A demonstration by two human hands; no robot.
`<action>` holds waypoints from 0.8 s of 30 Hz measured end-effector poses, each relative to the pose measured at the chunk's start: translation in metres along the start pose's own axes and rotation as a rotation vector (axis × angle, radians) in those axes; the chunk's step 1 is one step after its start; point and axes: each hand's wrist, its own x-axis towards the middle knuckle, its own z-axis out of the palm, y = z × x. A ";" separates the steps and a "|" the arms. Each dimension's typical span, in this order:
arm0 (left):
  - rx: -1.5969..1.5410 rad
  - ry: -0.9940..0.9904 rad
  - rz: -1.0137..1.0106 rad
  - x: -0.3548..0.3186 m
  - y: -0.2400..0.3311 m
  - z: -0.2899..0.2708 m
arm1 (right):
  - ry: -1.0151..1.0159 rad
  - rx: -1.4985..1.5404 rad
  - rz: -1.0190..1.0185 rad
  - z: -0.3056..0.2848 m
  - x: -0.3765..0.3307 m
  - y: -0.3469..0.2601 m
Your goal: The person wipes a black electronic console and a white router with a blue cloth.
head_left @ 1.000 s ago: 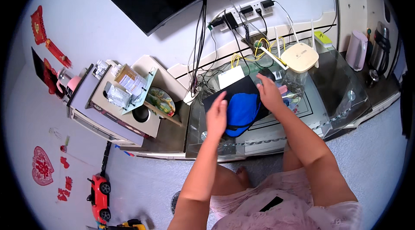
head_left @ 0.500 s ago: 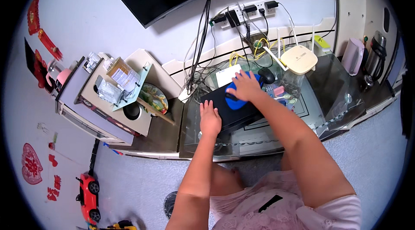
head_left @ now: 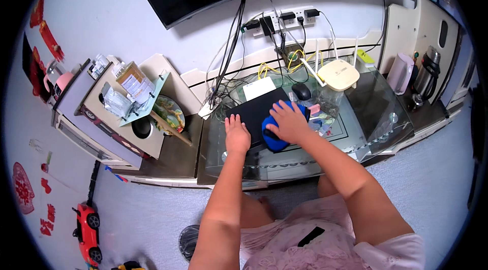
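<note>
A flat black box-like device (head_left: 247,116) lies on the glass top of the stand. Resting on its left front part is my left hand (head_left: 237,135), fingers stretched out and slightly apart. My right hand (head_left: 290,121) lies with spread fingers on a blue, soft-looking flat piece with dark edging (head_left: 274,141). That blue piece overlaps the right side of the black device; its exact kind is partly hidden by the hand. Just behind my right hand sits a black computer mouse (head_left: 302,91), and a pink small item (head_left: 315,109) is beside the fingers.
Behind stand a white box (head_left: 259,88), a cream router (head_left: 338,75) with upright antennas, tangled cables and a power strip (head_left: 284,20). A kettle (head_left: 427,73) and lilac jug (head_left: 400,73) are at right. A shelf unit (head_left: 114,117) stands left; a glass edge runs in front.
My right hand and the blue piece have slid toward me across the black device, uncovering the mouse. The left hand stays on the device. The whole view has shifted slightly.
</note>
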 end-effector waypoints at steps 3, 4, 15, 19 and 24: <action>0.011 0.013 0.007 -0.003 -0.005 0.003 | -0.052 0.011 -0.028 -0.010 -0.022 -0.002; 0.027 0.010 0.012 -0.003 -0.007 0.004 | -0.049 0.005 -0.032 -0.011 -0.018 -0.002; -0.028 0.040 0.012 -0.006 0.005 0.004 | -0.132 -0.034 0.098 0.022 0.079 0.025; -0.067 0.041 -0.016 -0.003 0.009 0.002 | -0.135 -0.029 0.141 0.025 0.092 0.024; 0.031 0.040 0.063 0.004 -0.006 0.010 | -0.092 -0.044 0.108 0.022 0.076 0.021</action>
